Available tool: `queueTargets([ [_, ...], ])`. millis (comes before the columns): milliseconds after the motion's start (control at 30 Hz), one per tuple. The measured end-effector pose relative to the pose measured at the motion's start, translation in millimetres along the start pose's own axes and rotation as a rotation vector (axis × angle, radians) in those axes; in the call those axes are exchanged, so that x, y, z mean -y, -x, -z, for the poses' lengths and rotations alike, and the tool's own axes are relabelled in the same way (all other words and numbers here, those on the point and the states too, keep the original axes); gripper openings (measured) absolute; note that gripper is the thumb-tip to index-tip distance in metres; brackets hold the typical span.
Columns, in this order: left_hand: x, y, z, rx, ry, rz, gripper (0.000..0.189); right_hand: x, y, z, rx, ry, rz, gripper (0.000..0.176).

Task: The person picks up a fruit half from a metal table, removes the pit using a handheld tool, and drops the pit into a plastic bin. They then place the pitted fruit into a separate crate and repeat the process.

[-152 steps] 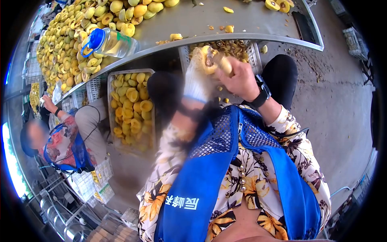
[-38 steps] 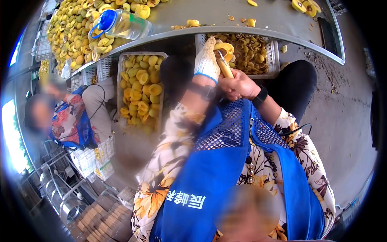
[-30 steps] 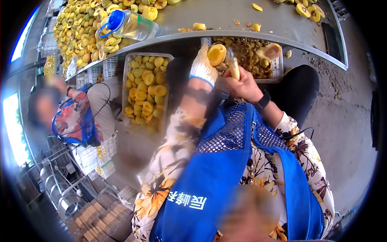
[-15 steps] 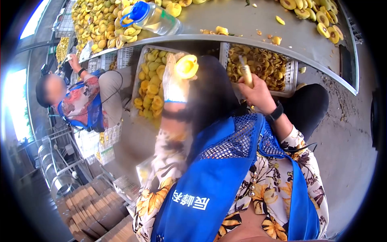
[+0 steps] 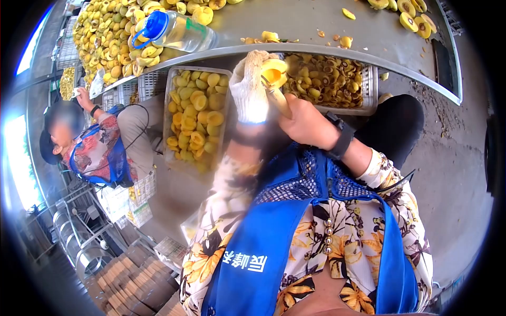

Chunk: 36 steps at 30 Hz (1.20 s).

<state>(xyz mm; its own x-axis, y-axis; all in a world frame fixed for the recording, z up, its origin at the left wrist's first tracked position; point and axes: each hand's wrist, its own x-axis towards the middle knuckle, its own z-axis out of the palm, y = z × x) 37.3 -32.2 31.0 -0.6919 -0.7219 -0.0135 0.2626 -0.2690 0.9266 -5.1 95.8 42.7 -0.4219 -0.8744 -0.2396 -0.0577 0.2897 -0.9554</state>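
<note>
My left hand (image 5: 250,87), in a white knit glove, is closed around a yellow peach half (image 5: 274,72) whose hollowed cut face is turned up toward me. My right hand (image 5: 304,121), bare and with a black band at the wrist, grips a pitting tool by its pale handle (image 5: 280,102). The tool's tip is at the lower edge of the peach half, and its working end is largely hidden there. Both hands are close together, just below the metal table edge and partly in front of a crate of brown-yellow scraps (image 5: 332,79).
A crate of yellow peach halves (image 5: 197,108) stands to the left. On the metal table (image 5: 274,21) are a large peach heap (image 5: 108,42), a blue-capped water bottle (image 5: 184,32) and more halves (image 5: 408,21). Another person (image 5: 100,142) sits at the left. Stacked cartons (image 5: 132,274) stand at lower left.
My right hand has moved left with the tool, bringing it to the peach half. My left hand has shifted right and slightly up, still holding the peach half. The view has shifted slightly.
</note>
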Motion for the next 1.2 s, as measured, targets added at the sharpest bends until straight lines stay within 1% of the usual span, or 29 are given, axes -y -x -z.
queueTargets([
  [100, -1, -3, 4, 0.045, 0.029, 0.202, 0.034, 9, 2, 10, 0.237, -0.400, -0.208, 0.012],
  [133, -4, -1, 3, 0.058, 0.160, 0.275, 0.035, 8, 3, 12, 0.313, -0.543, -0.279, 0.011],
  [200, -13, 3, -3, 0.085, 0.420, 0.418, 0.037, -2, -1, 19, 0.518, -0.770, -0.312, 0.012],
  [233, -14, 3, -5, 0.050, 0.419, 0.449, 0.039, -8, -2, 24, 0.620, -0.884, -0.325, 0.013],
  [267, -15, 2, -8, 0.017, 0.416, 0.479, 0.041, -13, -3, 31, 0.731, -0.900, -0.231, 0.017],
  [300, -17, 1, -8, -0.017, 0.413, 0.502, 0.044, -21, -6, 28, 0.946, -0.978, -0.160, 0.022],
  [367, -23, -1, -5, -0.101, 0.376, 0.480, 0.048, -22, 0, 36, 0.888, -0.826, -0.082, 0.024],
  [400, -27, -2, -4, -0.136, 0.356, 0.470, 0.050, -31, 2, 41, 0.818, -1.026, -0.053, 0.022],
  [433, -31, -5, -3, -0.168, 0.334, 0.458, 0.052, -38, 5, 49, 0.735, -1.129, -0.015, 0.017],
  [500, -37, -2, 29, -0.118, 0.283, 0.370, 0.046, -41, 7, 64, 0.465, -0.544, -0.157, 0.014],
  [533, -41, -2, 49, -0.110, 0.307, 0.357, 0.046, -57, 6, 63, 0.309, -0.076, -0.016, 0.016],
  [567, -50, 4, 63, -0.189, 0.322, 0.357, 0.038, -75, 5, 57, 0.131, 0.387, 0.114, 0.018],
  [600, -50, 5, 82, -0.296, 0.085, 0.284, 0.036, -91, 9, 57, 0.049, 0.559, 0.050, 0.023],
  [667, -52, 8, 119, -0.553, -0.446, 0.234, 0.032, -101, 13, 62, 0.005, 0.473, -0.004, 0.025],
  [700, -39, 10, 164, -0.495, -1.186, 0.146, 0.033, -94, 15, 65, 0.025, 0.345, -0.113, 0.027],
  [733, -42, 19, 169, -0.369, -1.736, -0.018, 0.033, -97, 15, 63, 0.002, 0.376, -0.091, 0.027],
  [767, -44, 17, 165, -0.359, -1.670, -0.070, 0.031, -101, 14, 62, -0.027, 0.405, -0.071, 0.028],
  [800, -56, 10, 133, -0.231, -1.613, -0.237, 0.028, -98, 14, 61, -0.038, 0.447, -0.031, 0.025],
  [833, -64, 1, 99, -0.107, -1.545, -0.397, 0.025, -95, 13, 59, -0.032, 0.421, -0.061, 0.023],
  [867, -55, -21, 91, -0.203, -1.274, -0.280, 0.021, -89, 11, 58, -0.029, 0.401, -0.084, 0.022],
  [900, -54, -45, 72, -0.138, -1.217, -0.346, 0.022, -86, 9, 59, -0.028, 0.382, -0.106, 0.022],
  [933, -57, -71, 46, -0.084, -1.148, -0.389, 0.022, -97, 8, 55, -0.099, 0.310, -0.018, 0.028],
  [967, -58, -107, 33, -0.012, -1.277, -0.635, 0.021, -88, 10, 57, -0.120, 0.254, 0.036, 0.029],
  [1000, -66, -138, 6, -0.015, -1.332, -0.729, 0.024, -88, 10, 59, -0.104, 0.241, 0.034, 0.029],
  [1033, -66, -177, -11, -0.080, -1.356, -0.859, 0.023, -91, 9, 60, -0.089, 0.229, 0.031, 0.029],
  [1067, -65, -218, -18, -0.082, -1.355, -0.934, 0.024, -98, 10, 60, -0.079, 0.227, 0.011, 0.030],
  [1100, -70, -247, -31, -0.126, -1.474, -0.897, 0.032, -104, 12, 60, -0.069, 0.224, -0.008, 0.030],
  [1167, -71, -304, -39, -0.124, -1.697, -0.706, 0.047, -109, 14, 61, -0.032, 0.374, -0.044, 0.028],
  [1200, -74, -321, -44, -0.103, -1.756, -0.527, 0.053, -116, 15, 61, -0.013, 0.345, -0.081, 0.030],
])
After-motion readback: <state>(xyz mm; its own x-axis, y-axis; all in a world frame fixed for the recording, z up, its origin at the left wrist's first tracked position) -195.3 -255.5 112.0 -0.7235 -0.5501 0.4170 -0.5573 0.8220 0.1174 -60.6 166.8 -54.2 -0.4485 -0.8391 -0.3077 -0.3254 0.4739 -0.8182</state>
